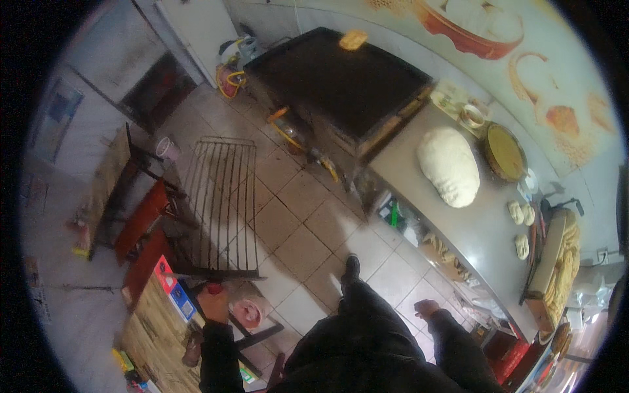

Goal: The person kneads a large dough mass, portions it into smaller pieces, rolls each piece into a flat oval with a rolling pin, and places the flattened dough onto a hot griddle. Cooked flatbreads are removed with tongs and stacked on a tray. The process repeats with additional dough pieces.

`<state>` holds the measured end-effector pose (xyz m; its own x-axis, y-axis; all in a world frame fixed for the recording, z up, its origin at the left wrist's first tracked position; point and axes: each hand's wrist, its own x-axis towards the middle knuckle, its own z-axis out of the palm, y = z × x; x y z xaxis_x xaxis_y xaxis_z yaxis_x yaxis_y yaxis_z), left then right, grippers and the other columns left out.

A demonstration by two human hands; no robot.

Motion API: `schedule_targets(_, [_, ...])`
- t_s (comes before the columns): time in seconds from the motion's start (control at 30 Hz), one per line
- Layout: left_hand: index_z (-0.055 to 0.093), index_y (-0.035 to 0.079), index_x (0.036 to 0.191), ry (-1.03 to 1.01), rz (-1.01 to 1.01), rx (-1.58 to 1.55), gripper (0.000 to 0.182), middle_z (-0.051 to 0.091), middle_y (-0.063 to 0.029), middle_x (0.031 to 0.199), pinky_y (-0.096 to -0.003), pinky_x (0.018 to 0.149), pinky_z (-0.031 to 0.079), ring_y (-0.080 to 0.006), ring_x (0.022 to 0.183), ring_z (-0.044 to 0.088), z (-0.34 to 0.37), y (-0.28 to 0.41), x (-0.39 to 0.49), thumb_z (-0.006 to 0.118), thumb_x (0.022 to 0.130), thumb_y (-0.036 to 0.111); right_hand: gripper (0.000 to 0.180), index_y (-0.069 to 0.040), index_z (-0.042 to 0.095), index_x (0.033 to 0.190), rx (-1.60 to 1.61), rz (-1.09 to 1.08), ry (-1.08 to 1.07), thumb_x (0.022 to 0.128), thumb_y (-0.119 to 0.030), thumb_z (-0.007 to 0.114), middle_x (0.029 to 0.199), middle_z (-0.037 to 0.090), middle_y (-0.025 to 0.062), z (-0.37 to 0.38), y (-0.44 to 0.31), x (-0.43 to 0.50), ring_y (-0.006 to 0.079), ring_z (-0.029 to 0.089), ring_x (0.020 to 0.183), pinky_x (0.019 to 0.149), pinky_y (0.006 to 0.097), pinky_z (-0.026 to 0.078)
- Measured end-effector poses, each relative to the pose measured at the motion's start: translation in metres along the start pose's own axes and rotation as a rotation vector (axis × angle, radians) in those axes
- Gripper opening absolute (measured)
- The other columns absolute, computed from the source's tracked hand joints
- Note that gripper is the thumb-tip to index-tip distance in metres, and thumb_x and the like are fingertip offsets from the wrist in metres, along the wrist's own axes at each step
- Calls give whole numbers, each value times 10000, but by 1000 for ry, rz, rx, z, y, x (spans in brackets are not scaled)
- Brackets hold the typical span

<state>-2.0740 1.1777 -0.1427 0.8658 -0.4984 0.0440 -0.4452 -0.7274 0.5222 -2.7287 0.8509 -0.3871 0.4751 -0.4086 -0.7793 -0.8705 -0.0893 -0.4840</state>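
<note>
My left hand point(214, 303) is beside the corner of a wood-topped table point(152, 329), with a small red thing point(214, 288) at its fingers; the grip on it is not clear. My right hand point(426, 309) hangs over the tiled floor with its fingers loosely bent, and nothing shows in it. On the metal counter point(393, 162) to the right lie a large mound of white dough point(449, 167) and several small dough pieces point(522, 246). A flat piece of bread point(353, 40) rests at the back edge of a dark griddle point(334, 78).
A wire rack point(226, 206) stands ahead on the left, near red chairs point(142, 221). A pink bucket point(248, 314) is by the table legs. Gas fittings with yellow hose point(285, 130) jut out below the griddle. A round pan point(504, 152) and a box of bread point(555, 270) line the counter's wall side.
</note>
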Motion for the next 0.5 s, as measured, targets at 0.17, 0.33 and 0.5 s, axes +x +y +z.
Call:
schedule_targets(0.17, [731, 26, 866, -95, -39, 53, 234, 722, -206, 775, -513, 680, 547, -424, 718, 708, 49, -39, 50, 766, 814, 251, 330, -90, 692, 940, -788, -386, -159, 819, -378, 798, 949, 722, 170, -39, -54, 77, 406, 708, 967, 793, 551, 553])
schedule_targets(0.33, [763, 47, 910, -75, 431, 308, 275, 762, -181, 829, -488, 699, 573, -408, 771, 738, 101, -56, 85, 797, 790, 293, 131, -107, 712, 909, -562, -435, 57, 882, -235, 714, 962, 752, 157, -96, -116, 115, 396, 730, 910, 778, 513, 599])
schedule_targets(0.5, [770, 64, 923, -351, -180, -103, 251, 754, -152, 820, -442, 694, 578, -336, 746, 734, 108, -52, 152, 808, 786, 271, 178, -82, 686, 879, -396, -209, 182, 882, -251, 742, 933, 732, 138, -117, -156, 109, 383, 734, 930, 792, 487, 607])
